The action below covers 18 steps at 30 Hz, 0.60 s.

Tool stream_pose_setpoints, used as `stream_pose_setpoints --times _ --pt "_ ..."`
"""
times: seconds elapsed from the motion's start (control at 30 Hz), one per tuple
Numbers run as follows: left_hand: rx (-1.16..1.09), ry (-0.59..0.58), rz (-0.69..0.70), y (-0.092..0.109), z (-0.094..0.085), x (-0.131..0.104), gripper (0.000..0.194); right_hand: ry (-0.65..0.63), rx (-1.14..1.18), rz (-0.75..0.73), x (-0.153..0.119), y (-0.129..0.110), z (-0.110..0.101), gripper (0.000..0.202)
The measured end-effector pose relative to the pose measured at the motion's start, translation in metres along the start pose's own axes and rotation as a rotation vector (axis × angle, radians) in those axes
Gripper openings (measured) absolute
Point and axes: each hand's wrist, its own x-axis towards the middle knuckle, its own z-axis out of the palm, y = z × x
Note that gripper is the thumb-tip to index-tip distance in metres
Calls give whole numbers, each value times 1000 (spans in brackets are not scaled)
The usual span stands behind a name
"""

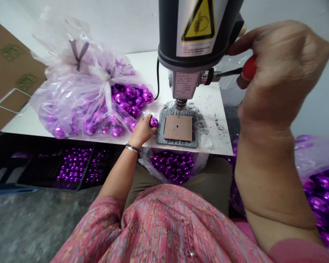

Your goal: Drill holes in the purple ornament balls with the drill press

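Note:
Between the fingers of my left hand [143, 128] is a shiny purple faceted ball [154, 122], just left of the drill press base [161, 136]. My right hand [276, 62] is closed around the red-knobbed feed lever [248, 69] on the right side of the drill press [170, 40]. Below the drill chuck [180, 103], a brown square plate [178, 133] with a small dark hole rests on the grey base. The bit points down over this plate. Dark shavings [203, 124] lie around the base.
Clear plastic bags of purple balls [84, 106] fill the table's left part, beside a cardboard box [11, 69]. An open bag of purple balls [172, 166] sits at my lap. Black crates [44, 171] stand below left; another bag of balls [323, 197] is at right.

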Motion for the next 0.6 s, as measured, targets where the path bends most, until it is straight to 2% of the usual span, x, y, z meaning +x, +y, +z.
stream_pose_setpoints --times 0.13,0.2,0.3,0.4,0.5,0.53,0.6 --pt "-315 -5 89 0 -6 -12 62 -17 -13 -25 -2 0 0 36" --pt "-545 -59 109 1 -5 -17 61 -5 5 -36 -1 2 2 36" --pt "-804 -159 70 1 3 -18 72 28 54 -60 0 6 6 35" --pt "-788 -137 59 2 10 -14 79 36 21 -63 -1 7 6 33" --pt "-643 -47 104 5 11 -11 71 39 -25 -51 -3 6 5 34" --pt "-620 -45 117 6 11 -10 69 36 -20 -54 -3 5 4 34" --pt "-660 -112 105 9 9 -10 67 23 3 -67 -5 4 4 32"
